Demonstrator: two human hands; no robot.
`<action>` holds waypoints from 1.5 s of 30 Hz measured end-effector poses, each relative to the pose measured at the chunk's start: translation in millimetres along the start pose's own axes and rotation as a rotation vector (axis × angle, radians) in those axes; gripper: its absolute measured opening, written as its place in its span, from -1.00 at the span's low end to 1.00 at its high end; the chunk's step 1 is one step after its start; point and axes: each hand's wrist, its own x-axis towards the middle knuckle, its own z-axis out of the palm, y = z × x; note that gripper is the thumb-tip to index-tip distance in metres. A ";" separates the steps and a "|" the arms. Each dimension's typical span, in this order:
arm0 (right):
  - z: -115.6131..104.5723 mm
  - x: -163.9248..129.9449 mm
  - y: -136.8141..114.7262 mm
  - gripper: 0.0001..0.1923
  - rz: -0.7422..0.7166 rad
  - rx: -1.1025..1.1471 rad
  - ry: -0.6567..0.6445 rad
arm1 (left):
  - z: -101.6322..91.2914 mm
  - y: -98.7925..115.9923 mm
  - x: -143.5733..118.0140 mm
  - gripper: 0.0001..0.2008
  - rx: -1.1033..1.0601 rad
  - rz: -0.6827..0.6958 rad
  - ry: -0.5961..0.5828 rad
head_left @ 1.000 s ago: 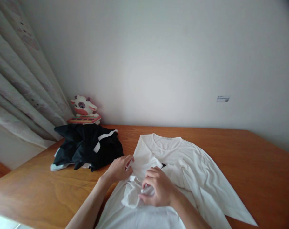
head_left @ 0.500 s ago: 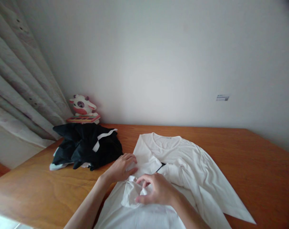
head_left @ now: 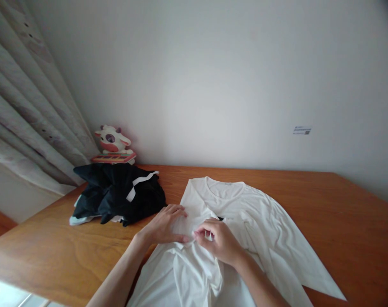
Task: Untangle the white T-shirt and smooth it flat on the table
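A person's right hand [head_left: 221, 243] pinches a small fold of a white long-sleeved shirt [head_left: 245, 221] between thumb and fingertips, the grip closed on the cloth near the middle of the garment's left half. Just to its left, the left hand [head_left: 165, 224] lies palm down with its fingers spread flat on the shirt's left edge, pressing rather than grasping. The fingertips of the two hands almost meet, and the cloth between them is bunched, so it is hard to tell which layer is being held.

The shirt lies on a wooden tabletop [head_left: 341, 213], neckline toward the far side, one sleeve stretching to the near right. Its hem runs out of the frame at the bottom, as do both bare forearms. A small dark mark shows on the shirt just beyond the right hand, too small to make out.

To the left, near the left hand, sits a crumpled black garment with white bands [head_left: 117, 194]; its shape cannot be read. Behind it, against the pale wall, stands a pink-and-white cow toy [head_left: 112, 140] on a flat red thing [head_left: 114, 158]. A curtain [head_left: 27, 115] hangs at far left, and a small label [head_left: 302, 130] on the wall is illegible.
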 end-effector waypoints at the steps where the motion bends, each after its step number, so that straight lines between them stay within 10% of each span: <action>1: 0.4 -0.1 1.0 -0.68 -0.046 -0.085 0.027 | -0.1 0.0 0.1 -0.39 0.000 0.001 0.003; 11: 21.3 -5.7 -0.3 -0.43 -0.131 -0.089 -0.200 | -0.7 2.9 2.0 -0.68 0.001 -0.006 0.007; 19: 25.0 -8.9 -15.8 -0.96 -0.131 0.034 -0.223 | 5.7 -2.6 2.3 -0.72 0.007 -0.024 0.001; 26: 6.0 -9.2 -23.8 -0.68 0.252 0.434 -0.550 | 4.9 -1.0 2.1 -0.56 0.022 -0.016 0.003; 33: 4.6 1.9 1.3 -0.80 -0.050 -0.264 0.170 | 7.6 -4.6 -2.4 -0.04 0.019 -0.052 -0.067; 37: 6.1 0.3 20.1 -0.82 0.068 -0.514 0.265 | 14.7 -9.9 -3.3 0.08 0.103 -0.100 -0.075; 45: 3.3 2.1 42.0 -0.87 0.310 -0.619 0.358 | 27.1 -8.1 -1.7 -0.41 0.126 -0.123 0.069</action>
